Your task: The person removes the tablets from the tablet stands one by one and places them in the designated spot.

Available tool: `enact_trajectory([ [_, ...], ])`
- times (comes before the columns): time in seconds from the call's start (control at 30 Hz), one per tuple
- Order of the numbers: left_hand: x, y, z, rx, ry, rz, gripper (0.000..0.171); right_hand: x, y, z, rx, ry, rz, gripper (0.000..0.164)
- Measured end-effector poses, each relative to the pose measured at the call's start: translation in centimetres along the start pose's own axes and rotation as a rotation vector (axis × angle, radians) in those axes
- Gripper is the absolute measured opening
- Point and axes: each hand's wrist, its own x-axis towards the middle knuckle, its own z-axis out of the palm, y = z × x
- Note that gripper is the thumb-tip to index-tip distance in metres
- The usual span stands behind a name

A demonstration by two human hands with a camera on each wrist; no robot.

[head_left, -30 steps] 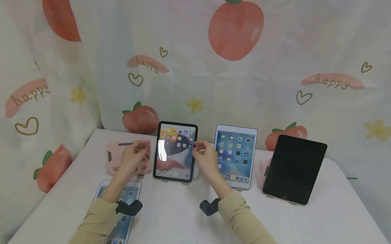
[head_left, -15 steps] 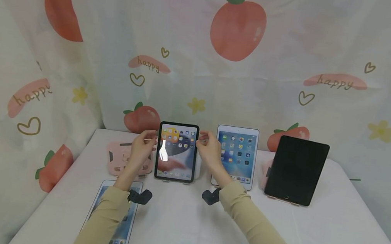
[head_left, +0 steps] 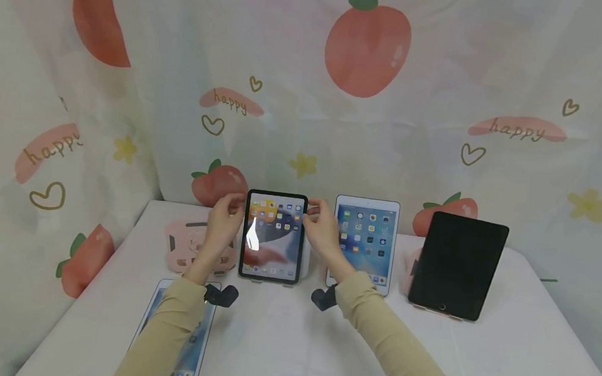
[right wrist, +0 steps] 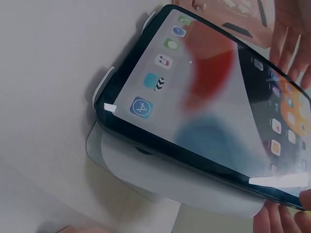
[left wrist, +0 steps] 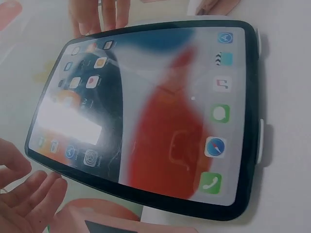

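A tablet with a black frame and a lit home screen (head_left: 273, 239) stands tilted back on a stand with pale hooks (right wrist: 103, 87). My right hand (head_left: 324, 230) pinches its upper right edge, the thumb in front and the fingers behind, as the right wrist view shows. At the upper left edge my left hand (head_left: 222, 223) has its fingertips (left wrist: 53, 189) against or very near the frame; exact contact is hard to tell. Behind the tablet, a white rounded piece (right wrist: 180, 179) sticks out past its right side.
A pink case (head_left: 183, 243) stands left of the tablet. To the right are a white tablet (head_left: 366, 235) and a dark-screened tablet (head_left: 457, 267), both propped up. Another white tablet (head_left: 193, 346) lies under my left forearm. A printed curtain (head_left: 292, 44) hangs behind the table.
My left hand has moved right and up, from in front of the pink case to the tablet's left edge. My right hand has shifted slightly upward along the right edge.
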Motion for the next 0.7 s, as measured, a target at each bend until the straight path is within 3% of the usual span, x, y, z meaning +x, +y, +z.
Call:
enact_trajectory([
  [0.3, 0.88, 0.43, 0.52, 0.033, -0.010, -0.028, 0.032, 0.61, 0.37, 0.41, 0.012, 0.017, 0.007, 0.032],
  [0.7, 1.05, 0.47, 0.90, 0.064, 0.014, -0.035, 0.030, 0.96, 0.73, 0.77, 0.064, 0.065, -0.023, 0.027],
])
